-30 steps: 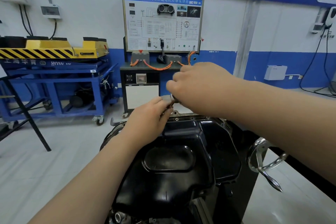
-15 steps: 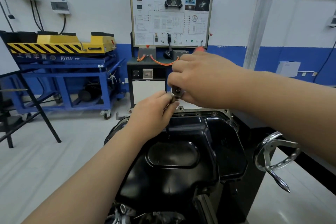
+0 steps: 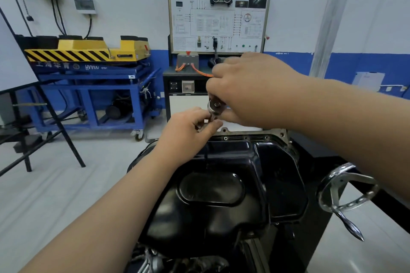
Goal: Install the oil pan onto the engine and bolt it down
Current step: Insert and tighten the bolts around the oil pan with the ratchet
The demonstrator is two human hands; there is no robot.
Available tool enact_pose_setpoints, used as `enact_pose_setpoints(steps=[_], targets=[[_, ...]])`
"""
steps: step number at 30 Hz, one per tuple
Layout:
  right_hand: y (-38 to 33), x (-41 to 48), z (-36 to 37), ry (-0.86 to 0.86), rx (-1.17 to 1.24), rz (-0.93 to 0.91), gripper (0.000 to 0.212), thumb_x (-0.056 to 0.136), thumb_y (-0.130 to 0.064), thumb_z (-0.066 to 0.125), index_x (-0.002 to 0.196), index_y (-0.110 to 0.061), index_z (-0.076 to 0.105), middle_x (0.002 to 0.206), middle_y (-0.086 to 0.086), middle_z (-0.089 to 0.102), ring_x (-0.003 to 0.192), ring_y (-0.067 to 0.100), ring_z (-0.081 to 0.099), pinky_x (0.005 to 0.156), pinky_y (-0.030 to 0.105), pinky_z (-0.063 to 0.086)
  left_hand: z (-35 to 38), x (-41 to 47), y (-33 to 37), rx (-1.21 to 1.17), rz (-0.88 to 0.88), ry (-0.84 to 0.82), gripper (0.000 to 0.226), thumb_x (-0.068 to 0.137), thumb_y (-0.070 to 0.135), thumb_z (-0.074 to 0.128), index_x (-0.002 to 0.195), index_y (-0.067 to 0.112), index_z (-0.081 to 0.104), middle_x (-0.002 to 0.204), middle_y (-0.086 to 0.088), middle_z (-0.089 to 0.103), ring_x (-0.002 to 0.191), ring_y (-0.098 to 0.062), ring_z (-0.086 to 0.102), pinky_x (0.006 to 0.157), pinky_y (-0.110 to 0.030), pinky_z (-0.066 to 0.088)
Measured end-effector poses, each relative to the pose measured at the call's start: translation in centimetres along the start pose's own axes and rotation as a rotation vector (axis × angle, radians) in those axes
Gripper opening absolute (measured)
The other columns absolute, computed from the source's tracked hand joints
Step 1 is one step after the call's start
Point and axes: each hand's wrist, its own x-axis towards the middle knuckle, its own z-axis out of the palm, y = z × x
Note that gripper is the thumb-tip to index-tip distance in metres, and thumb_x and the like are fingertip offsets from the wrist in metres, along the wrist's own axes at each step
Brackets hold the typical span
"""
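The black oil pan (image 3: 224, 188) sits on the engine, whose grey flange (image 3: 250, 134) shows bolt holes along the far edge. My right hand (image 3: 250, 93) is closed around a ratchet wrench; its round silver head (image 3: 215, 105) pokes out below my fingers, above the pan's far left corner. My left hand (image 3: 188, 131) pinches the socket or extension (image 3: 211, 118) under that head with fingertips. The bolt itself is hidden by my fingers.
A chrome crank handwheel (image 3: 346, 193) juts out on the stand's right side. Beyond the engine stands a training console with a wiring panel (image 3: 218, 15). A blue cart with a yellow striped lift (image 3: 88, 68) is at left, and a black easel leg (image 3: 60, 126) crosses the floor.
The view has tilted down slightly. My right hand has lifted a little, exposing the ratchet head; both hands stay at the pan's far left corner.
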Motion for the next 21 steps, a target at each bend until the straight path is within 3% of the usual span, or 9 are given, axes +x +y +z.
enact_pose_setpoints(steps=[2,4,7,9,11,14,16,18,21], targets=[[-1.2,-0.1,0.4,0.006,0.044,0.134,0.044,0.087,-0.059,0.043,0.068,-0.02,0.044,0.071,-0.005,0.043,0.064,0.02,0.049,0.053,0.03,0.033,-0.2,0.1,0.4,0.075,-0.021,0.098,0.027,0.074,0.031,0.057,0.056,0.037,0.038,0.056,0.011,0.041,0.055,-0.002,0.038,0.053,-0.016,0.03],[-2.1,-0.2,0.5,-0.024,0.157,0.281,0.055,0.085,-0.065,0.039,0.056,-0.019,0.035,0.057,-0.003,0.039,0.049,0.016,0.039,0.045,0.025,0.023,-0.3,0.0,0.9,0.109,0.018,0.114,0.026,0.068,0.027,0.045,0.055,0.035,0.025,0.052,0.015,0.031,0.054,-0.002,0.037,0.049,-0.011,0.025],[-1.6,0.0,0.5,-0.011,0.085,0.15,0.047,0.087,-0.058,0.045,0.068,-0.016,0.04,0.073,-0.003,0.045,0.064,0.019,0.048,0.049,0.029,0.031,-0.5,-0.3,0.5,0.017,0.033,0.053,0.023,0.079,0.025,0.054,0.059,0.018,0.046,0.058,0.013,0.042,0.055,-0.001,0.039,0.054,-0.014,0.028],[-0.4,0.0,0.3,0.006,-0.054,-0.08,0.024,0.092,-0.041,0.048,0.095,-0.017,0.046,0.097,0.001,0.047,0.09,0.021,0.049,0.065,0.033,0.038,-0.6,-0.3,0.1,-0.024,0.044,-0.018,0.022,0.086,0.023,0.064,0.074,0.004,0.066,0.066,0.003,0.056,0.06,-0.005,0.045,0.058,-0.024,0.037],[0.3,0.1,0.2,-0.026,-0.116,-0.143,0.024,0.091,-0.027,0.051,0.112,-0.016,0.044,0.108,0.003,0.045,0.096,0.021,0.043,0.077,0.034,0.04,-0.5,-0.3,0.3,-0.006,0.053,-0.063,0.021,0.087,0.024,0.062,0.087,0.005,0.071,0.072,-0.002,0.059,0.063,-0.012,0.05,0.06,-0.032,0.043],[-0.8,0.4,-0.1,-0.043,-0.043,-0.038,0.018,0.089,-0.033,0.052,0.086,-0.018,0.042,0.088,-0.001,0.044,0.075,0.017,0.041,0.066,0.035,0.04,-0.3,-0.2,0.5,0.072,0.025,0.048,0.018,0.08,0.028,0.065,0.071,0.015,0.058,0.065,0.008,0.047,0.06,-0.012,0.042,0.054,-0.032,0.038],[-1.7,0.5,0.0,-0.069,0.064,0.151,0.041,0.089,-0.05,0.046,0.065,-0.017,0.039,0.068,-0.003,0.044,0.056,0.016,0.041,0.05,0.029,0.031,-0.5,0.0,0.6,0.091,-0.019,0.128,0.027,0.072,0.02,0.065,0.063,0.027,0.04,0.06,0.012,0.037,0.059,-0.011,0.033,0.053,-0.025,0.028],[-2.3,0.6,-0.2,-0.104,0.146,0.312,0.052,0.088,-0.059,0.04,0.055,-0.019,0.038,0.056,-0.001,0.04,0.048,0.016,0.038,0.045,0.025,0.024,-0.6,-0.1,0.7,0.112,-0.006,0.104,0.032,0.068,0.011,0.061,0.061,0.029,0.035,0.059,0.015,0.034,0.06,-0.007,0.029,0.053,-0.02,0.022],[-2.1,0.8,-0.2,-0.052,-0.001,0.122,0.048,0.089,-0.058,0.039,0.066,-0.016,0.044,0.068,-0.003,0.046,0.058,0.018,0.046,0.046,0.028,0.028,-0.7,-0.3,0.0,-0.032,-0.017,0.029,0.018,0.077,0.019,0.063,0.066,0.007,0.055,0.064,0.008,0.048,0.06,-0.007,0.04,0.055,-0.022,0.033]])
